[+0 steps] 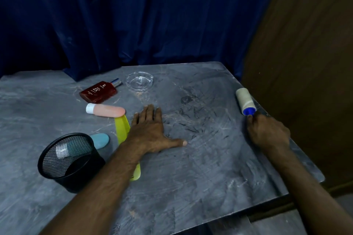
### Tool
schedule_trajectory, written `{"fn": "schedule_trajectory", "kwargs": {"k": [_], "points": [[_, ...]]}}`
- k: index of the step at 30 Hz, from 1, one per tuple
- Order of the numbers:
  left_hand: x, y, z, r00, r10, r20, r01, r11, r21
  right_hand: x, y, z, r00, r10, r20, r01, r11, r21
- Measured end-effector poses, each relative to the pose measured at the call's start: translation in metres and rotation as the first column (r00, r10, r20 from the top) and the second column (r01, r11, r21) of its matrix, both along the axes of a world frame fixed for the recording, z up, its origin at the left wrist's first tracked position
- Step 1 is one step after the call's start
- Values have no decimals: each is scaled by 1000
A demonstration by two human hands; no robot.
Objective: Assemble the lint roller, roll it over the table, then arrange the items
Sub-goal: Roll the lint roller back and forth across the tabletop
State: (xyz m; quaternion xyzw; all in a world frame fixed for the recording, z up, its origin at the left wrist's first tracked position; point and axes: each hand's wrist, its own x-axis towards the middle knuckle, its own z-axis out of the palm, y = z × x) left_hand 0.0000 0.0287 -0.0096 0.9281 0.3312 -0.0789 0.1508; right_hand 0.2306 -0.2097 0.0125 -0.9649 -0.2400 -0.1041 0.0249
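The lint roller [245, 100], a pale sticky roll on a blue end cap, lies on the grey marbled table [191, 168] near its right edge. My right hand [267, 131] is closed around its handle, which the fingers hide. My left hand [150, 129] rests flat on the middle of the table, fingers spread, holding nothing. Its wrist and forearm lie over a yellow shoehorn-like piece [122, 126].
On the left stand a black mesh cup [68, 162], a light blue object [100, 140] behind it, a pink bottle with a white cap [106, 110], a dark red flat bottle [98, 92] and a clear glass ashtray [139, 81]. A blue curtain hangs behind.
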Motion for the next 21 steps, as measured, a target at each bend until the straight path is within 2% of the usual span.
{"fn": "schedule_trajectory", "kwargs": {"k": [4, 8, 16, 21], "points": [[0, 0, -1, 1000, -2, -1, 2, 1000, -10, 6, -12, 9, 993, -102, -54, 101, 995, -18], [1, 0, 0, 1000, -4, -5, 4, 1000, -16, 1, -13, 12, 993, -93, -73, 91, 996, -26], [2, -1, 0, 999, 10, 35, -9, 1000, -27, -11, 15, 8, 997, 63, -39, -66, 996, -65], [0, 0, -5, 998, 24, 57, -22, 999, -37, -34, 50, -1, 979, 202, -37, -203, 979, -29]]}}
